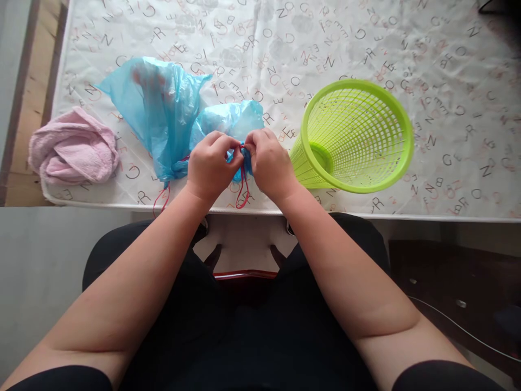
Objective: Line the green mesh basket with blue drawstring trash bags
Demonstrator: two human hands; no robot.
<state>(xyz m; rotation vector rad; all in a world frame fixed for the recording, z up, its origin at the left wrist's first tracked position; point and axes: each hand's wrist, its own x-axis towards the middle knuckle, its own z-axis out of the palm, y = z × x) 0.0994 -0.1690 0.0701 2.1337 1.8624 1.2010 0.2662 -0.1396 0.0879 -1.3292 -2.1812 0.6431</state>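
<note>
My left hand (214,163) and my right hand (271,163) meet at the gathered neck of a small blue plastic bag (228,117). Both pinch a thin red drawstring (244,193) between thumb and fingers. A loop of that string hangs down toward the table's front edge. Left of my hands lies a larger blue plastic bag (150,108) with reddish contents dimly visible through it. Red string (163,195) also trails from its bunched lower end over the table edge. What the small bag holds cannot be made out.
A lime-green mesh basket (358,187) lies tipped on its side at the right, its opening facing me. At the far left rests a crumpled pink cloth (75,146). The tablecloth (448,108) is white with printed letters. A dark object sits at the top right corner.
</note>
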